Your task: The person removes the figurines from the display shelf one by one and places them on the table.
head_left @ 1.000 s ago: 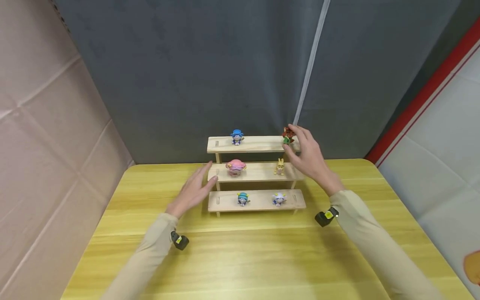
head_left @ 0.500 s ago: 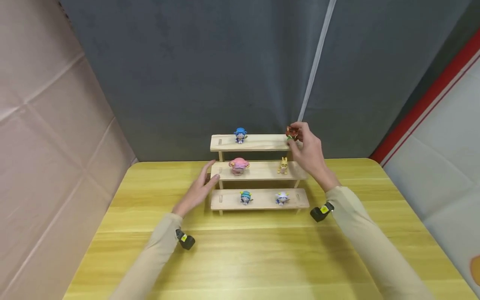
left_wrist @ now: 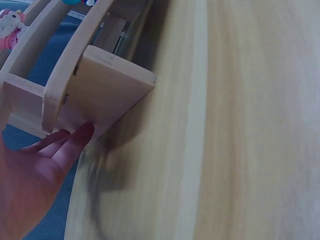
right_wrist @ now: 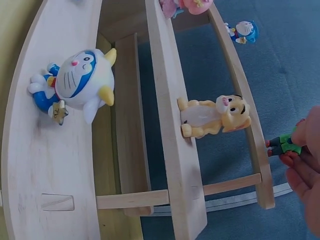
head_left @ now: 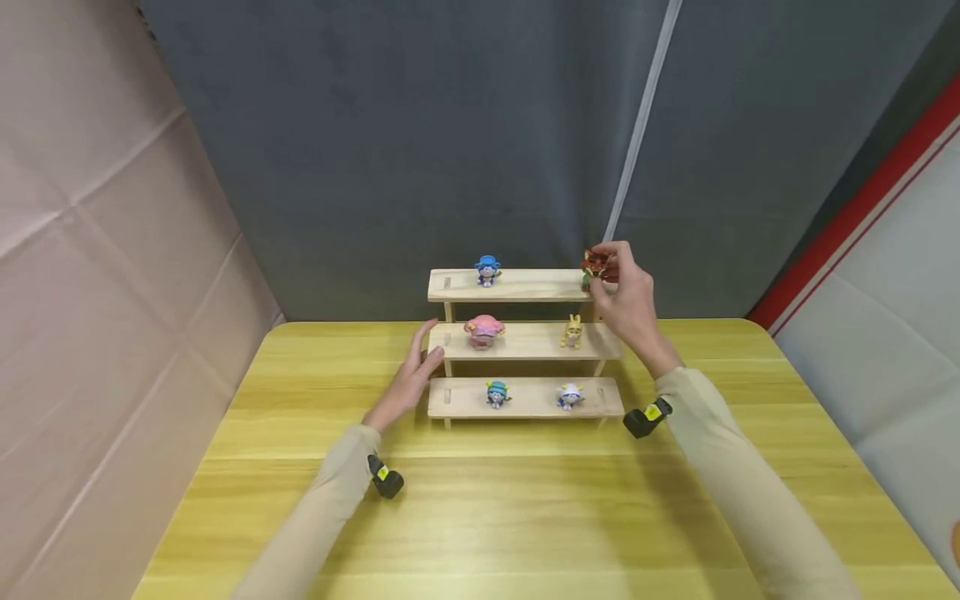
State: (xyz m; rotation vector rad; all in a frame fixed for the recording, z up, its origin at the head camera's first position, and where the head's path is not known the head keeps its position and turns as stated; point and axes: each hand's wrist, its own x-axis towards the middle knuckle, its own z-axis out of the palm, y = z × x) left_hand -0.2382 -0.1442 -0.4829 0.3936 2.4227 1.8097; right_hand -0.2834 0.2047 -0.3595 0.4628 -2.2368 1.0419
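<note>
A small fox figurine (head_left: 593,264) in green clothes stands at the right end of the top tier of a three-tier wooden display stand (head_left: 525,285). Thumb and fingers of my right hand (head_left: 632,304) pinch its upper part; its green body (right_wrist: 284,144) and feet show at the tier's edge in the right wrist view. My left hand (head_left: 408,379) is at the stand's left end, its fingertips touching the wooden side panel (left_wrist: 102,90). Below the fox, a yellow rabbit-like figurine (head_left: 572,332) stands on the middle tier.
A blue-hatted figurine (head_left: 487,271) stands on the top tier, a pink one (head_left: 483,330) on the middle. The lowest tier bears a teal-hatted (head_left: 497,394) and a white-hatted figurine (head_left: 569,396). Behind the wooden table (head_left: 480,500) hangs a dark grey curtain (head_left: 420,150).
My right hand has closed its fingers onto the fox figurine. My left hand has come in closer to the stand's left end. The whole head view has shifted slightly.
</note>
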